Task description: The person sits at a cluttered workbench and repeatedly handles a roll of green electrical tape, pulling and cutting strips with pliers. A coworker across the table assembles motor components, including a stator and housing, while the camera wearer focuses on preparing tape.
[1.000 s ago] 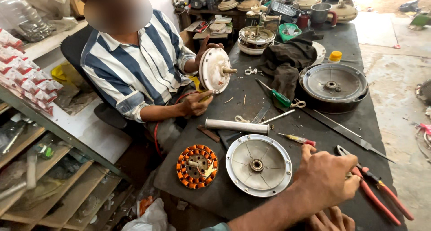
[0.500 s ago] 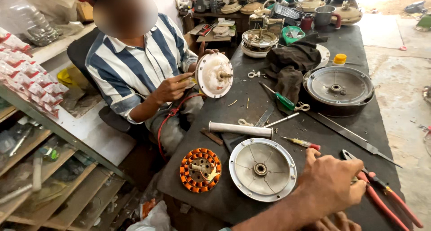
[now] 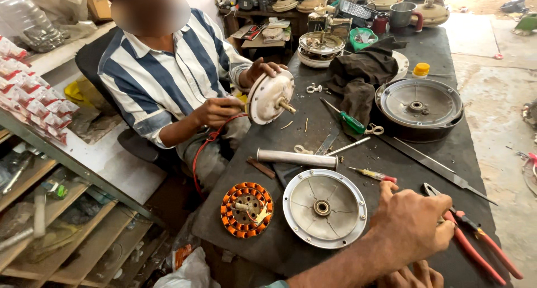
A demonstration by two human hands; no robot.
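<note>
My left hand (image 3: 411,226) rests on the dark workbench (image 3: 447,153) with its fingers curled, and I see nothing held in it. It lies against the red-handled pliers (image 3: 475,240), just right of a round silver fan motor cover (image 3: 324,208). Only the fingers of my right hand (image 3: 411,275) show at the bottom edge, under my left forearm. Left of the cover lies an orange copper-wound stator (image 3: 246,209). Across the bench a seated person in a striped shirt (image 3: 162,75) holds a white motor cover with a shaft (image 3: 271,96) in both hands.
A white tube (image 3: 296,157), a small red-and-yellow screwdriver (image 3: 373,175), a green-handled screwdriver (image 3: 347,118) and a long metal blade (image 3: 430,164) lie mid-bench. A black cloth (image 3: 358,75) and a grey motor housing (image 3: 418,106) sit further back. Shelves (image 3: 50,170) stand at the left.
The seated person has lifted the white cover and turned it, with one hand now on its back. My left hand has stayed by the pliers. The view has shifted slightly.
</note>
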